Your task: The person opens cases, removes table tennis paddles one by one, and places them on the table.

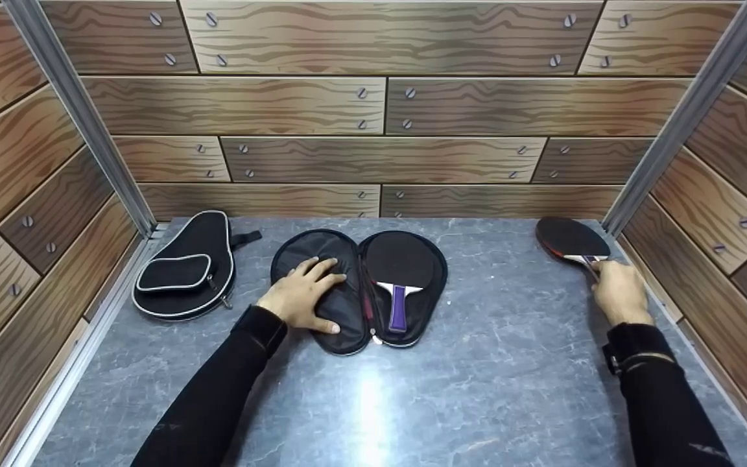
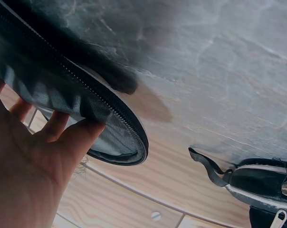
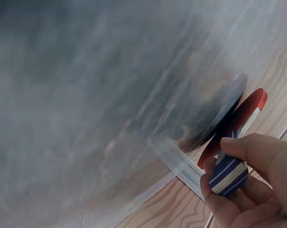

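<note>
With fingers of the left hand spread apart, resting on the lining of an open case. In the other half, just right of those fingers, one paddle lying flat. With fingers of the right hand well apart to the right, pinching a second paddle by its handle; cannot tell whether lifted clear of the surface. With so narrow a hold near the handle's end, could let the second paddle twist or fall. Swung too low, might scrape the rubber or, just right of the pinching fingers, knock the side wall. By coming in low over the open case, could bump the paddle inside. By pressing too hard with the spread fingers, might slide the whole case. Should hardly disturb the closed case, well left of those spread fingers
</note>
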Action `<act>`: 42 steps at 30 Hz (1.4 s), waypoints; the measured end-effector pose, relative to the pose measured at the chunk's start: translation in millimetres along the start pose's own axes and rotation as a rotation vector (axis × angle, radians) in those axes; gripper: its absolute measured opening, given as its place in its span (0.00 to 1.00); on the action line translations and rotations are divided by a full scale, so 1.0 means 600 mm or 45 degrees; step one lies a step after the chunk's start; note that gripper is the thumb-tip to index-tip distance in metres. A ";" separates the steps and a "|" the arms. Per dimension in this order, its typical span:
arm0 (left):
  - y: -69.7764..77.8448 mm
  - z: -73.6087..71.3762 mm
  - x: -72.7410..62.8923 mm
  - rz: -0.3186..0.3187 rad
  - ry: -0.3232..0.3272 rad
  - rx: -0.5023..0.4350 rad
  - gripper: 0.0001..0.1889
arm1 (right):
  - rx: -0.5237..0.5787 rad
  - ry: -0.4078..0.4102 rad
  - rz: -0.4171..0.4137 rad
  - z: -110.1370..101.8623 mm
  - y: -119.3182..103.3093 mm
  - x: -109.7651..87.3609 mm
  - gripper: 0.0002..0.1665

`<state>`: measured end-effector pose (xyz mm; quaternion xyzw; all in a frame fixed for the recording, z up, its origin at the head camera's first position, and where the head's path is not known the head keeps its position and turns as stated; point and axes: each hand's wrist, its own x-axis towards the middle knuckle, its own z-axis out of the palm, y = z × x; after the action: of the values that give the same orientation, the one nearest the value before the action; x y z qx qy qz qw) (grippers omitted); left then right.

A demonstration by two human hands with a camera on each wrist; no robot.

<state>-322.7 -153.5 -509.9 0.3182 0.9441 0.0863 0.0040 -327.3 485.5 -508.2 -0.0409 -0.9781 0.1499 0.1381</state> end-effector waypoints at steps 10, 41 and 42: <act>0.001 -0.005 0.005 -0.011 -0.033 -0.007 0.55 | -0.006 -0.073 -0.008 -0.008 0.009 0.003 0.29; 0.000 0.001 0.001 -0.016 -0.031 -0.018 0.56 | -0.090 -0.154 -0.146 -0.029 -0.058 0.023 0.38; 0.000 0.001 0.001 -0.014 -0.030 -0.020 0.56 | -0.090 -0.151 -0.158 -0.030 -0.065 0.024 0.38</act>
<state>-322.8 -152.9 -510.7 0.3140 0.9450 0.0900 0.0180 -337.5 455.0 -476.0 0.0238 -0.9899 0.1087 0.0875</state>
